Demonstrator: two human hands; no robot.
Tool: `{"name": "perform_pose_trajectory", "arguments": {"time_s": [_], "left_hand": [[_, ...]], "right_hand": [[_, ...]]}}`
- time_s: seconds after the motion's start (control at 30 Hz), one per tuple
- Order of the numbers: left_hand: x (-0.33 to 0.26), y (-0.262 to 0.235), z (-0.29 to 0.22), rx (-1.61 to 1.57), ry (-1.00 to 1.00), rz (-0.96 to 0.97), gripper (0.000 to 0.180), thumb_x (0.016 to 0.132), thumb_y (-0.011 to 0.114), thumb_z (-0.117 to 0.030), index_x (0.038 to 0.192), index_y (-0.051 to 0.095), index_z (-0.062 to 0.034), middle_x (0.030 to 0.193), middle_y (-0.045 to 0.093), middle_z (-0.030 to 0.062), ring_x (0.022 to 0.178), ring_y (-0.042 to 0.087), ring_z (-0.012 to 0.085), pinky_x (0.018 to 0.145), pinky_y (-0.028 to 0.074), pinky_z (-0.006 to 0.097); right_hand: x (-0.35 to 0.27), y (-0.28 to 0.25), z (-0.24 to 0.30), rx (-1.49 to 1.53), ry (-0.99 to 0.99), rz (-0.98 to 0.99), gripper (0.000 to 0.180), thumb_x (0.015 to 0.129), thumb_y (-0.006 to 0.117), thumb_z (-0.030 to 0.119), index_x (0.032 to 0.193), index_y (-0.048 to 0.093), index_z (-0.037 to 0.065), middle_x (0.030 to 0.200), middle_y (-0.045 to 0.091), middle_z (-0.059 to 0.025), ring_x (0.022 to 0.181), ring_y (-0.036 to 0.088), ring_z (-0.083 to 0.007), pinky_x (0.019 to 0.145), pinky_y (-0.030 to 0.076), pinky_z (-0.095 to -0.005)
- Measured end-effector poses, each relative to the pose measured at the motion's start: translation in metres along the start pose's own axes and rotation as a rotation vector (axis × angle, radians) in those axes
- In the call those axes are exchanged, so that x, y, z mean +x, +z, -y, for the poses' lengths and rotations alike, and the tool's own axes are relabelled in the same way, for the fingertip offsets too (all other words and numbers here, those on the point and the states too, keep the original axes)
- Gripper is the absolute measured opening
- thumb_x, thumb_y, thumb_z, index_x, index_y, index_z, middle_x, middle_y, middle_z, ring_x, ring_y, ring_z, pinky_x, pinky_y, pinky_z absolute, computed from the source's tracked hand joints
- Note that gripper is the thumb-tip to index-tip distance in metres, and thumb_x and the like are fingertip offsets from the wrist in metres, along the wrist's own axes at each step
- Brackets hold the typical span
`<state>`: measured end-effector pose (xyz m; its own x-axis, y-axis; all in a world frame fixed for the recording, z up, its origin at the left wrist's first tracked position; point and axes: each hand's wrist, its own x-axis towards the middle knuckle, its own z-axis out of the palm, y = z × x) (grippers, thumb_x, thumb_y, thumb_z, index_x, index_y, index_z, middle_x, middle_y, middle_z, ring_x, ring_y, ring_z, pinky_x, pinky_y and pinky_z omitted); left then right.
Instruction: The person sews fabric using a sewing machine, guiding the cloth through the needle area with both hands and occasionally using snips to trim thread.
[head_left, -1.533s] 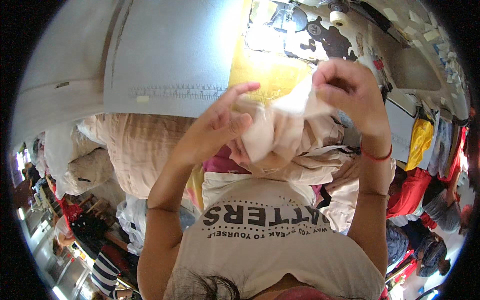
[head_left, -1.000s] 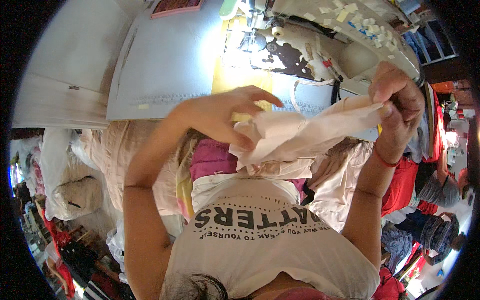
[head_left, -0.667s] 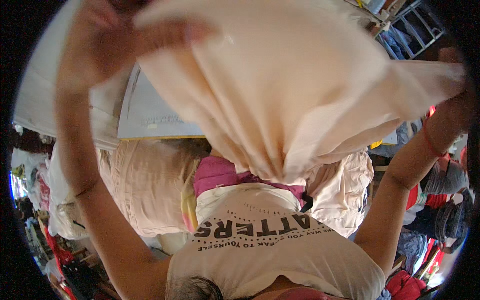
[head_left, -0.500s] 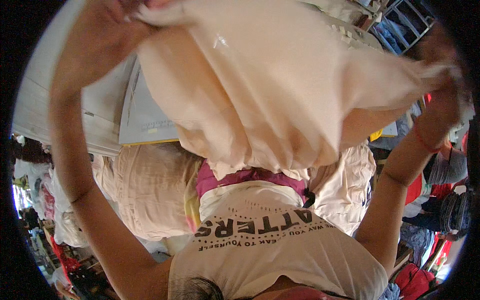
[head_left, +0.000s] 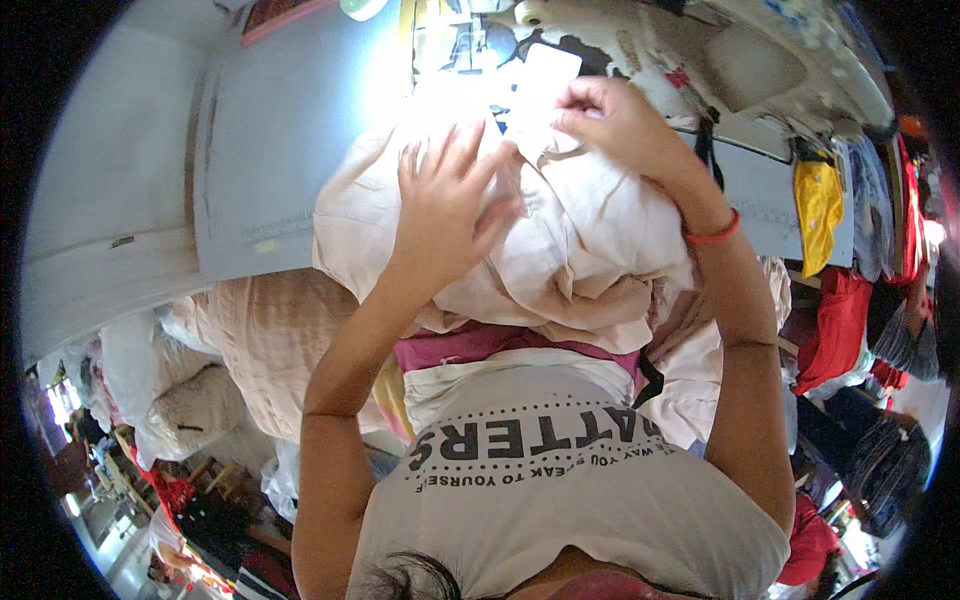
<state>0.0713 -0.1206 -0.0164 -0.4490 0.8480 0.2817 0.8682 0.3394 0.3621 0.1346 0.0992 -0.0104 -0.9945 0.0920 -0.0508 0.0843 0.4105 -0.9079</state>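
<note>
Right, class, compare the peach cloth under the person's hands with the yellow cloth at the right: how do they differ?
Colour: the peach cloth is pale, while the yellow cloth is bright.
Pose: the peach cloth is bunched up; the yellow cloth hangs long and narrow.
Contact: the left hand spreads over the peach cloth, the right hand at its far part; neither hand touches the yellow cloth.
Both look like creased fabric.

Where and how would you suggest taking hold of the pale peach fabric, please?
I'd probably pinch the folds at the near right of the pale peach fabric, coming from the near side: the cloth bunches into ridges there, clear of the left hand and the right hand.
</note>
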Motion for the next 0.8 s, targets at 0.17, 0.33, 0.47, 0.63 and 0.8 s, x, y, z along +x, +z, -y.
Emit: {"name": "perform_pose_trajectory", "arguments": {"time_s": [0.17, 0.33, 0.47, 0.63, 0.8], "left_hand": [[-0.02, -0.023, 0.013, 0.017, 0.199, 0.308, 0.049, 0.076, 0.059, -0.034, 0.119, 0.049, -0.0133, 0.127, 0.043, 0.0128, 0.117, 0.039, 0.0307, 0.096, 0.024, 0.05], [-0.024, -0.025, 0.012, -0.173, 0.075, 0.248, 0.053, 0.072, 0.062, -0.042, 0.111, 0.053, -0.0074, 0.121, 0.047, 0.0124, 0.107, 0.044, 0.0287, 0.09, 0.029, 0.043], [-0.019, -0.025, 0.014, -0.149, 0.05, 0.217, 0.053, 0.068, 0.065, -0.045, 0.105, 0.054, -0.0084, 0.12, 0.045, 0.0146, 0.109, 0.041, 0.0314, 0.091, 0.028, 0.044], [-0.014, -0.02, 0.017, -0.126, 0.043, 0.199, 0.056, 0.067, 0.062, -0.052, 0.102, 0.054, -0.009, 0.126, 0.041, 0.0164, 0.112, 0.036, 0.0344, 0.093, 0.025, 0.047], [-0.02, -0.014, 0.014, -0.042, 0.002, 0.254, 0.066, 0.068, 0.054, -0.06, 0.109, 0.051, -0.0089, 0.132, 0.037, 0.0157, 0.114, 0.034, 0.0337, 0.094, 0.02, 0.049]], "right_hand": [[0.005, 0.002, 0.032, 0.203, -0.023, -0.033, 0.017, 0.076, 0.06, 0.017, 0.075, 0.057, 0.0, 0.063, 0.057, -0.0039, 0.056, 0.049, -0.0087, 0.054, 0.041, -0.025], [0.031, 0.029, 0.023, -0.14, -0.058, -0.043, 0.02, 0.073, 0.059, 0.016, 0.073, 0.055, -0.003, 0.059, 0.053, -0.0127, 0.055, 0.052, -0.0167, 0.055, 0.042, -0.0284], [0.046, 0.027, 0.023, -0.267, -0.021, 0.055, 0.018, 0.073, 0.059, 0.014, 0.075, 0.054, -0.003, 0.058, 0.049, -0.0032, 0.055, 0.043, -0.0083, 0.053, 0.038, -0.0243], [0.051, 0.028, 0.025, -0.312, -0.023, 0.072, 0.018, 0.073, 0.059, 0.015, 0.072, 0.055, -0.002, 0.053, 0.047, -0.0005, 0.05, 0.041, -0.0065, 0.048, 0.036, -0.0235], [0.049, 0.032, 0.04, -0.252, 0.167, 0.104, 0.014, 0.073, 0.06, 0.014, 0.073, 0.058, 0.0, 0.057, 0.048, 0.0018, 0.052, 0.041, -0.003, 0.048, 0.034, -0.0197]]}}
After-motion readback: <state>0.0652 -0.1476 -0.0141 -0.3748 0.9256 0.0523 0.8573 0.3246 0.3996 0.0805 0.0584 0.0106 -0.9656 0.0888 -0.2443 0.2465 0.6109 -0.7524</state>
